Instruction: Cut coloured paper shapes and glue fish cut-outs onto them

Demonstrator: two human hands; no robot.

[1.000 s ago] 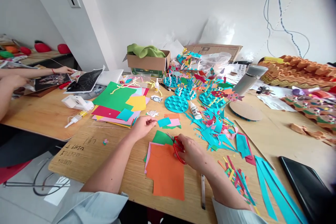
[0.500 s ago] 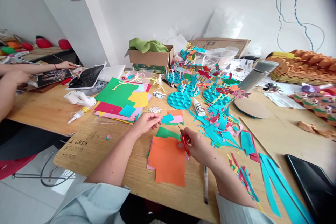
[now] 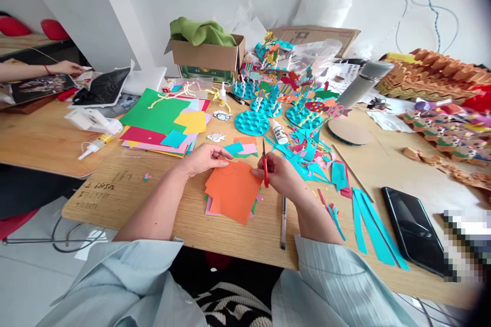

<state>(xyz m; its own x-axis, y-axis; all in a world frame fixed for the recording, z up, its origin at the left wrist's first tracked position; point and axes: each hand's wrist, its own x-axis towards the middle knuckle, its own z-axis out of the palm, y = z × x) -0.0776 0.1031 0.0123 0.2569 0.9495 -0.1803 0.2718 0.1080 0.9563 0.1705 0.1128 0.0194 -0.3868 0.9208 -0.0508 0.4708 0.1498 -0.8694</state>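
The left hand (image 3: 203,159) pinches the far left edge of the orange sheet (image 3: 232,191) between thumb and fingertips. The right hand (image 3: 282,176) is closed around the red handles of the scissors (image 3: 264,166), whose blades point away at the sheet's far right corner; whether the blades are parted is too small to tell. The sheet lies near the middle of the wooden table (image 3: 134,194), on top of pink and green sheets. To cut cleanly here, I judge that the left hand should hold the thin, floppy paper taut and turn it, while the scissors bite with the blade roots in short strokes. The orange paper is matte, smooth and roughly square, with a ragged near edge. A slim pen (image 3: 283,222) lies just right of it. Long teal strips (image 3: 374,227) and curled scraps lie farther right, and round, bumpy teal discs (image 3: 251,122) sit beyond. Flat coloured sheets (image 3: 161,127) are stacked far left.
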